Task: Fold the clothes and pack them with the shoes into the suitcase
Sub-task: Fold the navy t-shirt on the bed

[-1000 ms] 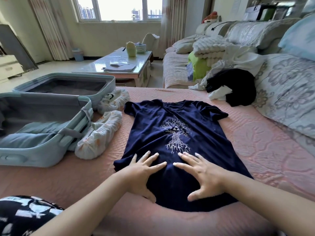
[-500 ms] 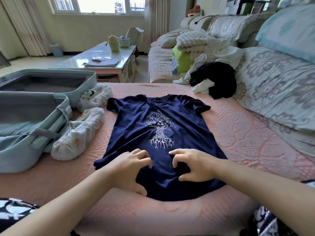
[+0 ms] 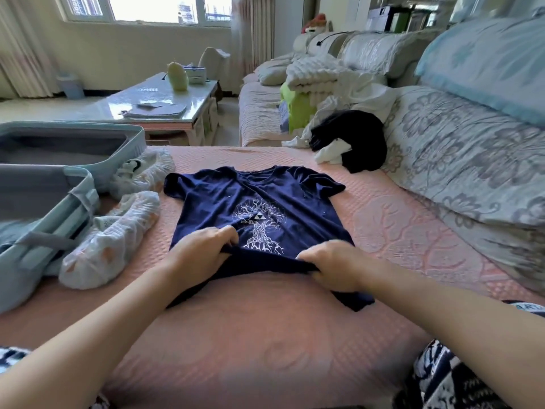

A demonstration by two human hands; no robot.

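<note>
Fabric from the lower part of a navy T-shirt (image 3: 265, 199) is bunched between two fists. The left hand (image 3: 203, 252) has its fingers curled and pinches a ridge of cloth just left of the white tree print. The right hand (image 3: 330, 265) is curled the same way and pinches the ridge to the right of it. The shirt lies front up on a pink quilted cover (image 3: 265, 326), collar at the far end and sleeves spread. A corner of its hem sticks out on the near side of the right wrist. To the left a pale blue suitcase (image 3: 85, 187) lies open, some grey-blue fabric in its near half. Two shoes in white covers lie between it and the shirt, the near shoe (image 3: 112, 240) just beside the suitcase wall and the far shoe (image 3: 144, 172) behind it. A black garment (image 3: 362, 140) sits in a heap at the far right, against a floral cushion (image 3: 460, 160).
</note>
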